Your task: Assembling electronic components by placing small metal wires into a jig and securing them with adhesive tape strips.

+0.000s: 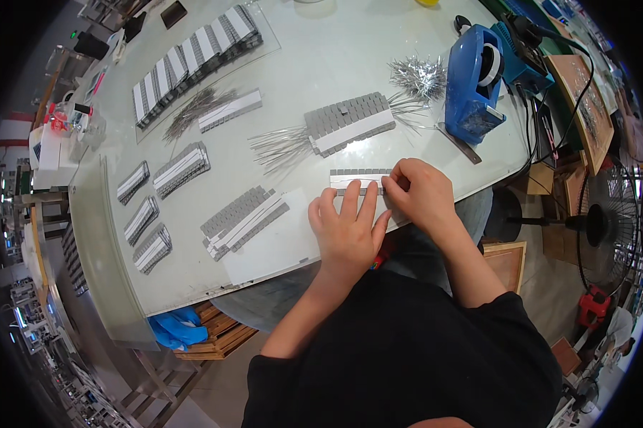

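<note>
A short strip of grey segments with a white band (pixel 344 175) lies near the front edge of the table. Across its lower side rest the spread fingertips of my left hand (pixel 344 232), pressing it flat. At the strip's right end my right hand (pixel 425 194) is closed in a pinch. Whatever is between its thumb and fingers is hidden. Just beyond the hands sits a grey segmented block (pixel 346 118) with a white band; thin wires (pixel 282 148) fan out from its left side, and more from its right.
Left of my hands lie grey segmented pieces (pixel 236 217) and several small stacks (pixel 182 170). A long row of stacks (pixel 196 60) stands far left. A wire bundle (pixel 418 77), a blue tape dispenser (pixel 471 89) and a metal ruler-like strip (pixel 461 145) are at the right.
</note>
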Available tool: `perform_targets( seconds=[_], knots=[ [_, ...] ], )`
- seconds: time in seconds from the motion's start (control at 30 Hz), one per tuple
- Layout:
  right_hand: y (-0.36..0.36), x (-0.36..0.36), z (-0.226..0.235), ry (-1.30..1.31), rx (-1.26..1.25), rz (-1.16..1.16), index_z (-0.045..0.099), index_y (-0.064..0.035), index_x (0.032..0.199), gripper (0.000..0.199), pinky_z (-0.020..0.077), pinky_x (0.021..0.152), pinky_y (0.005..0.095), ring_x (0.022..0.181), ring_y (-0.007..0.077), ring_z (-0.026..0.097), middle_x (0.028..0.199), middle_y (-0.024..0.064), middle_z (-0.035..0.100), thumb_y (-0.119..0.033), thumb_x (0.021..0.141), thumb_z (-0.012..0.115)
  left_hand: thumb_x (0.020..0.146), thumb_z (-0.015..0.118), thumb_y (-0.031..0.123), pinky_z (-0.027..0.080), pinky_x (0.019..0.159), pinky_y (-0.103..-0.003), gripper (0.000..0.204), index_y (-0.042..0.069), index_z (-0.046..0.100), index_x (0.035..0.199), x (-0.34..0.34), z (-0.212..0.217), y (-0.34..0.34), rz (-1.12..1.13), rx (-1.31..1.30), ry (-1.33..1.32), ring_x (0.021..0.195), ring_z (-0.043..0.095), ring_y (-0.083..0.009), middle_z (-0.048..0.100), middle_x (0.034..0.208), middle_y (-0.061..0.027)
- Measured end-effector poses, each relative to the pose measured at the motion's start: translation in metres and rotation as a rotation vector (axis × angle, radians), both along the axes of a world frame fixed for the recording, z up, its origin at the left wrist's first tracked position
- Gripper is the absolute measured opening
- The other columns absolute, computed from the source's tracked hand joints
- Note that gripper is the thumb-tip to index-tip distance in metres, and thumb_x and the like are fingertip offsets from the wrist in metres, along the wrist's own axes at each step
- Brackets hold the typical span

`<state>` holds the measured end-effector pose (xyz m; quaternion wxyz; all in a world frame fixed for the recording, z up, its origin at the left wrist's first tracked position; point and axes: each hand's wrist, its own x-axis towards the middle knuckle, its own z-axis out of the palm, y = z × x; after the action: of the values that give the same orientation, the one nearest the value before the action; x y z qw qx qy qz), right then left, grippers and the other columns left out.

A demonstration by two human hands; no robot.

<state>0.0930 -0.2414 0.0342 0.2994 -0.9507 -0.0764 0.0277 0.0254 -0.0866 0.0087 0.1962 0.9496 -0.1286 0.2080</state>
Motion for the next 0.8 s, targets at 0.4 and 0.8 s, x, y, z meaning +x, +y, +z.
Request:
perform_targets(
  seconds=[0.4,0.8],
  knots=[
    [-0.009,0.004,-0.005,-0.017,0.092,-0.047,0.063,-0.0082,0.085,0.018,0.0507,0.064,0.04,0.071,0.0276,0.064,0.078,0.0072,0.064,-0.023,0.084,0.073,0.083,0.078,0.027,0.036,0.097,-0.052,0.048,0.007,0.067,0.125,-0.001,0.001,0.0,-0.006,-0.014,0.023,0.112,0.047,-0.0355,0.054,0.128,-0.0132],
    [-0.011,-0.001,-0.011,-0.106,0.123,0.012,0.063,-0.0057,0.086,0.016,0.051,0.063,0.035,0.068,0.0228,0.065,0.078,0.0082,0.064,-0.017,0.085,0.075,0.085,0.075,0.023,0.041,0.1,-0.054,0.047,0.002,0.065,0.125,0.005,0.002,0.001,-0.145,0.016,-0.002,0.12,0.049,-0.0358,0.056,0.133,-0.0151]
  ],
)
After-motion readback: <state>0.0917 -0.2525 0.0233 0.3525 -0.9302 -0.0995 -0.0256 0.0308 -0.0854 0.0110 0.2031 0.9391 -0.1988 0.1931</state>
